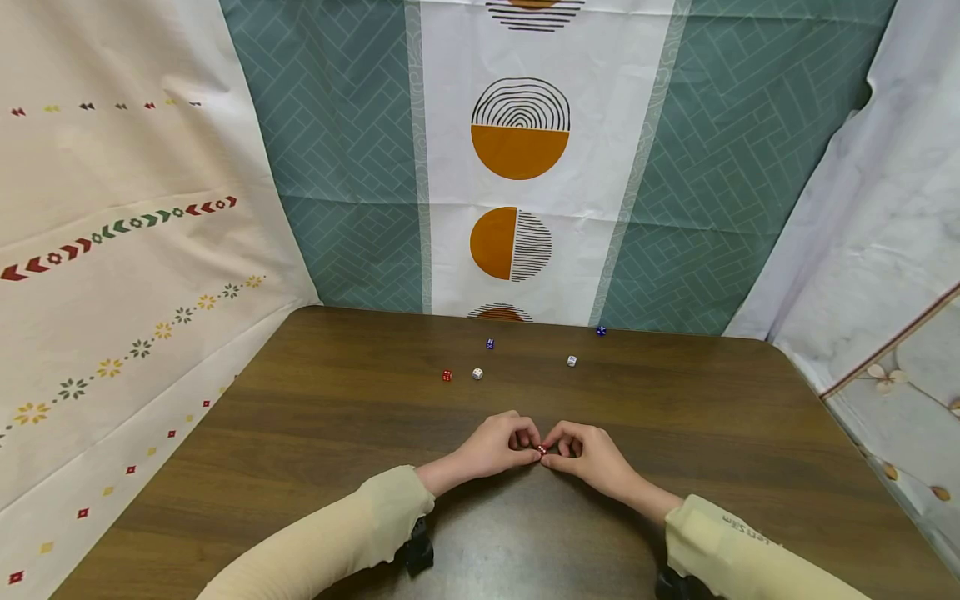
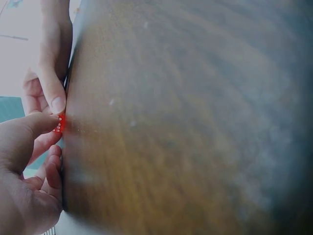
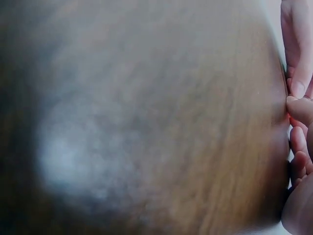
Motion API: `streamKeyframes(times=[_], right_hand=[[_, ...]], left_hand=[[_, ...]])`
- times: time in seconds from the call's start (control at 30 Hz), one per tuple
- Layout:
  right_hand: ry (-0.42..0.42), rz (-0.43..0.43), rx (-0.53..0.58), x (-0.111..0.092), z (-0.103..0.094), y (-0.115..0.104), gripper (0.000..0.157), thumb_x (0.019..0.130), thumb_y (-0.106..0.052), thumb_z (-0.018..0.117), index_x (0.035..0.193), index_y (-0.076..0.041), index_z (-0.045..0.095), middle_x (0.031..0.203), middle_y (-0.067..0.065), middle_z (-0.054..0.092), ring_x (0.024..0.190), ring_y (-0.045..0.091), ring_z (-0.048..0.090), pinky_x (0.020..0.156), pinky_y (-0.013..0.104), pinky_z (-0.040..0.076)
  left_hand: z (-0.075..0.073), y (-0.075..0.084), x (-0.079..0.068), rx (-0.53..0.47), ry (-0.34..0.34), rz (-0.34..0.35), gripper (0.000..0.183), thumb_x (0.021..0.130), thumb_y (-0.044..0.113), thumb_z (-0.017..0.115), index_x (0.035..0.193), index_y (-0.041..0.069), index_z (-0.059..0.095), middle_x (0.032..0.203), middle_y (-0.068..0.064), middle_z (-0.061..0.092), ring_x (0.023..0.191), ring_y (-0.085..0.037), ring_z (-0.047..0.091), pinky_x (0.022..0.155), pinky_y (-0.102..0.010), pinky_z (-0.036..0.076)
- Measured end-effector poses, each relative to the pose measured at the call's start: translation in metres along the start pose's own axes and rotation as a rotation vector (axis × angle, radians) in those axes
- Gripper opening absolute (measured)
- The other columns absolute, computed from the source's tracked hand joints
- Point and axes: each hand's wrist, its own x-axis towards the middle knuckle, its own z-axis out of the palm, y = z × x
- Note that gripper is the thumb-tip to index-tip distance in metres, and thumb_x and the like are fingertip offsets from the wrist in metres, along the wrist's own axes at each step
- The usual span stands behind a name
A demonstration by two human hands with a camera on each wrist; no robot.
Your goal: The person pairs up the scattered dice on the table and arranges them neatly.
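Observation:
A red die (image 1: 542,450) with white pips sits between the fingertips of both hands, low over the front middle of the table. My left hand (image 1: 497,446) comes from the left and pinches it with thumb and index finger; the left wrist view shows the pips of the same red die (image 2: 59,124) beside that thumb. From the other side my right hand (image 1: 592,458) holds it too, its thumb tip against the die's edge. In the right wrist view the fingers mostly cover the die, and only a red glimpse shows.
Farther back on the brown table (image 1: 360,400) lie another red die (image 1: 447,376), a white die (image 1: 477,374), a blue die (image 1: 490,343), a second white die (image 1: 572,361) and a second blue die (image 1: 602,331) near the back edge. Patterned cloths (image 1: 345,167) hang around the table.

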Motion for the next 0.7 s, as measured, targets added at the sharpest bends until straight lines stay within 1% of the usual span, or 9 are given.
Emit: streamKeyframes(times=[0.23, 0.7], right_hand=[[-0.001, 0.001, -0.008, 0.0002, -0.0001, -0.0004, 0.014, 0.085, -0.028, 0.078, 0.094, -0.023, 0.069, 0.069, -0.006, 0.056, 0.055, 0.001, 0.042, 0.053, 0.018, 0.036], [0.025, -0.003, -0.007, -0.0021, 0.0023, -0.0001, 0.013, 0.085, -0.030, 0.077, 0.094, -0.025, 0.069, 0.068, -0.007, 0.056, 0.054, 0.000, 0.041, 0.052, 0.018, 0.035]], left_hand=[[0.0000, -0.0010, 0.0012, 0.005, -0.006, 0.001, 0.007, 0.088, 0.017, 0.074, 0.093, 0.013, 0.071, 0.086, -0.003, 0.062, 0.074, -0.010, 0.055, 0.067, -0.016, 0.042], [-0.0008, -0.0039, 0.0025, 0.000, -0.022, 0.005, 0.008, 0.088, 0.019, 0.074, 0.093, 0.014, 0.070, 0.086, -0.002, 0.063, 0.073, -0.005, 0.053, 0.067, -0.016, 0.043]])
